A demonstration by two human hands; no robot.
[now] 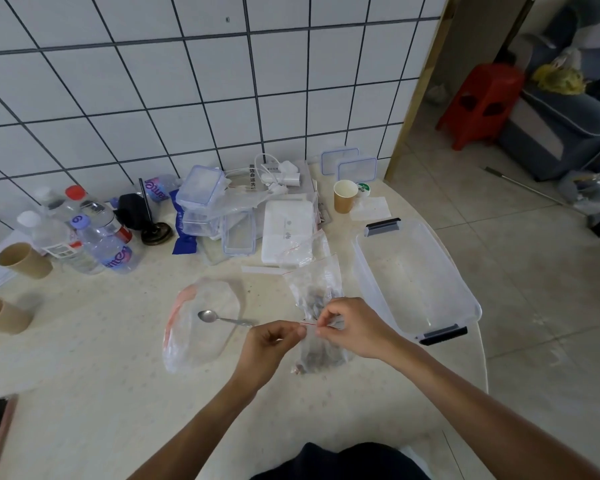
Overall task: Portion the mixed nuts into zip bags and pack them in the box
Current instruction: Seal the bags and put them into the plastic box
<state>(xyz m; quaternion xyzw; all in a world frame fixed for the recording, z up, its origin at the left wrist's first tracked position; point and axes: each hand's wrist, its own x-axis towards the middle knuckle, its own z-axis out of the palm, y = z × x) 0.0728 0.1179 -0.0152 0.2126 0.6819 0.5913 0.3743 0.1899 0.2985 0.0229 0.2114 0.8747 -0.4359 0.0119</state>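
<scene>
Now | left hand (274,344) and right hand (347,327) fingers pinch zip bag (321,358) top

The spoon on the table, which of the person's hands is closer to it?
Left. The left hand sits just right of the spoon, near its handle tip, pinching the zip bag. The right hand pinches the same bag farther right, beyond the left.

Glossy metal spoon (222,318), clear plastic zip bag (321,355) and box (417,277) — on a smooth, speckled table (94,358).
</scene>
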